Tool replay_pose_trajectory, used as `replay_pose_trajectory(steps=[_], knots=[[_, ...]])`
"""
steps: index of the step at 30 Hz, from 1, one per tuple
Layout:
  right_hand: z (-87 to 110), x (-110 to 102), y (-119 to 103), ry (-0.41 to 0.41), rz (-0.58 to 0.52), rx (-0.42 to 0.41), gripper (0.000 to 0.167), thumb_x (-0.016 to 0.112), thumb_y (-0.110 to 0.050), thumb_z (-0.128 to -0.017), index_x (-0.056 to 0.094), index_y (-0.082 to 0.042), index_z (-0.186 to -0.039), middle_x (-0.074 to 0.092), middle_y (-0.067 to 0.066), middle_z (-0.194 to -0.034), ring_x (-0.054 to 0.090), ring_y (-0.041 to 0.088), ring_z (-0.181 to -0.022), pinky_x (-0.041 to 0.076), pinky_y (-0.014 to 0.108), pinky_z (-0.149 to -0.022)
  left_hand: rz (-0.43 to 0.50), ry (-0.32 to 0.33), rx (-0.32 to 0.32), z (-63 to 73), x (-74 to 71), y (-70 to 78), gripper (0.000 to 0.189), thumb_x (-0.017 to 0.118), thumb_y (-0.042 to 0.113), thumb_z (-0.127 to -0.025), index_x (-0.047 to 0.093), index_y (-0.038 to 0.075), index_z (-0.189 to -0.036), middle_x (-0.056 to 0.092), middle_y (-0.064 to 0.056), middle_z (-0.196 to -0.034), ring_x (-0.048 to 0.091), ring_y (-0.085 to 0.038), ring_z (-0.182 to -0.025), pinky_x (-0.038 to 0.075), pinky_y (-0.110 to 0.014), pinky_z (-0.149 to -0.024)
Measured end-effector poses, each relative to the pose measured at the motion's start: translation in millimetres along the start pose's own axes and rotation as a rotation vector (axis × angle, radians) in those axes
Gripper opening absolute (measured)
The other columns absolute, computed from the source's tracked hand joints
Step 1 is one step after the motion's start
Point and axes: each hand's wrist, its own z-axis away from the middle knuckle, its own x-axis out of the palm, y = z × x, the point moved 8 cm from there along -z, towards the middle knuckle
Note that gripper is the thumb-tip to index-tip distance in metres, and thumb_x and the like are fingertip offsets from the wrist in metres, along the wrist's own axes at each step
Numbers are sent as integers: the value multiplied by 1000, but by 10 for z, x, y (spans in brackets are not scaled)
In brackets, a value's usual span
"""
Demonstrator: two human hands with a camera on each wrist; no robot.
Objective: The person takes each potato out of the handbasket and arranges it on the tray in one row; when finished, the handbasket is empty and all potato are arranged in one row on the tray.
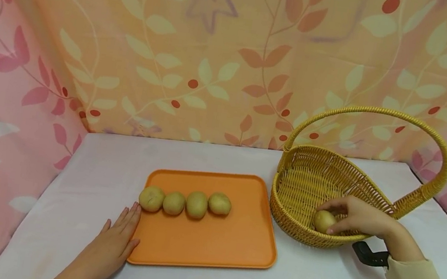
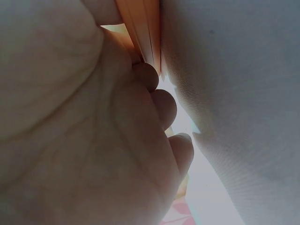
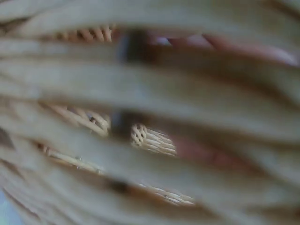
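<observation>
My right hand (image 1: 365, 218) reaches over the front rim of a wicker basket (image 1: 299, 192) and grips a potato (image 1: 324, 221) inside it, thumb and fingers around its sides. In the right wrist view, blurred wicker strands (image 3: 187, 84) cover most of the picture and largely hide the hand. My left hand (image 1: 110, 242) lies along the left edge of an orange tray (image 1: 209, 246), fingers stretched out and fingertips close to the leftmost potato (image 1: 151, 199). The tray's edge (image 2: 143, 28) shows right beside the fingers in the left wrist view. Several potatoes sit in a row across the tray.
A white cloth (image 1: 119, 159) covers the table under the tray and basket. The basket's tall arched handle (image 1: 384, 112) rises above the right forearm. A patterned curtain (image 1: 216, 63) hangs behind the table and along both sides. A black strap (image 1: 370, 255) circles the right wrist.
</observation>
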Motion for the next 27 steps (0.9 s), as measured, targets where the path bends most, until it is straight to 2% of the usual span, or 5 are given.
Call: replay_pose_trajectory(steps=[6,11,18,27], knots=[[57,-63,-124,112,29,-26,50,81,-26,-74,66,-4,-116,65,10,-114,56,4,-92,47,21,-74,2,-12,-18,8,18,-16,65,57,20,-94,27,-7,-145,25,-20,-151,25,-40,-136,23,-67,-100],[100,-114,-299,224,42,-69,48,81,-21,-74,66,-6,-117,68,4,-106,58,6,-82,48,22,-68,4,-1,-17,13,3,-11,65,58,20,-94,28,-7,-145,25,-19,-151,26,-40,-136,23,-67,-100],[87,-128,-617,303,-70,-121,51,82,-13,-73,64,-4,-120,66,9,-109,62,7,-90,53,25,-66,3,-10,-24,21,2,-18,65,57,21,-94,27,-6,-145,25,-19,-151,25,-39,-137,23,-67,-101],[47,-95,-935,353,-220,-167,52,81,-6,-72,62,1,-120,63,0,-117,65,11,-96,54,25,-76,6,15,2,32,-9,1,65,59,19,-93,29,-7,-144,25,-20,-151,27,-40,-136,25,-66,-100]])
